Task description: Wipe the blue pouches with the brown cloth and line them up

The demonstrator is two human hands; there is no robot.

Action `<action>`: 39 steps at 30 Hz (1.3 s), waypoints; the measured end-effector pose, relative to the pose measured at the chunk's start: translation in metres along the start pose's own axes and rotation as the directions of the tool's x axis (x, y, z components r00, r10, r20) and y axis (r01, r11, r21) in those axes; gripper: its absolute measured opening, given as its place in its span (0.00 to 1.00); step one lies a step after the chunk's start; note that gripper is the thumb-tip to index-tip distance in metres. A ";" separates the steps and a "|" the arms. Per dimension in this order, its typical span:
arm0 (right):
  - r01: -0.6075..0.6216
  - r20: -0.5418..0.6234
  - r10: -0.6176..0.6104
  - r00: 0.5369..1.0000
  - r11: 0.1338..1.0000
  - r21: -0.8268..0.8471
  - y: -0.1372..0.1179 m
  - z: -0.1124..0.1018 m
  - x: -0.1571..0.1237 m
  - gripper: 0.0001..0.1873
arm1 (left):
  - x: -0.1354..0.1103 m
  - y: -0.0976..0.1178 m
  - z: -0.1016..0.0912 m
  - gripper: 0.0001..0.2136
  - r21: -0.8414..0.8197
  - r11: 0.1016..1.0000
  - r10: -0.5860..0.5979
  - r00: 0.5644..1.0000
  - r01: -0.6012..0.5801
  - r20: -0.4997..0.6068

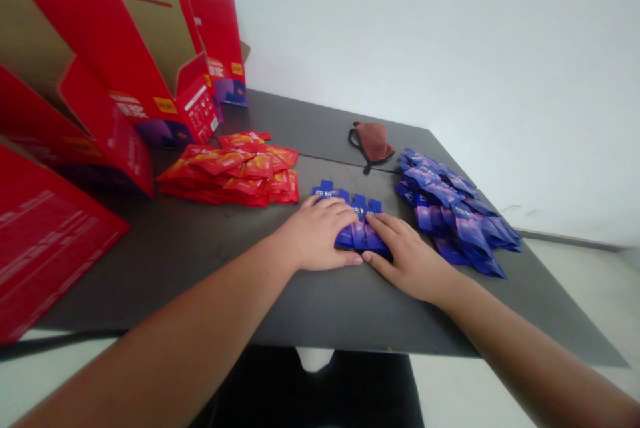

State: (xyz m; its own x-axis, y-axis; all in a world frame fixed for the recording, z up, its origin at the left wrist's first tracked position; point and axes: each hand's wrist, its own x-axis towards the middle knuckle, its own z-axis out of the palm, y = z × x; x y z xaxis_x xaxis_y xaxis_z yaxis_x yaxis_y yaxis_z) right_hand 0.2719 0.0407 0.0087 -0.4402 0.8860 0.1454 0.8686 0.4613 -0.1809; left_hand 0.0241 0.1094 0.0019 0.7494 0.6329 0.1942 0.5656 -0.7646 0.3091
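Bright, diffuse light is falling evenly across the white wall and dark tabletop, faint soft shadows are gathering beneath the right hand, wide-angle distortion is bowing the tabletop's edges, and slight blur is softening the blue sachets.

"What are we touching?"
"Our left hand and right hand lie on a row of blue sachets, a blue pile just beside, a red pile nearby"
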 end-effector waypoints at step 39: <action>0.113 0.033 -0.136 0.990 0.914 0.389 -0.032 -0.066 -0.044 0.34 | -0.049 0.037 0.000 0.42 0.066 0.996 -0.066 0.998 0.065 0.005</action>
State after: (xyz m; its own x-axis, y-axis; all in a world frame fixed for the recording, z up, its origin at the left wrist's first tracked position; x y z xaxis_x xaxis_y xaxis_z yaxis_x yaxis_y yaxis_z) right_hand 0.2785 -0.0157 0.0721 -0.5613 0.8162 0.1368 0.6562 0.5396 -0.5274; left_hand 0.0086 0.0499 0.0041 0.7123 0.6812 0.1691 0.6348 -0.7281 0.2586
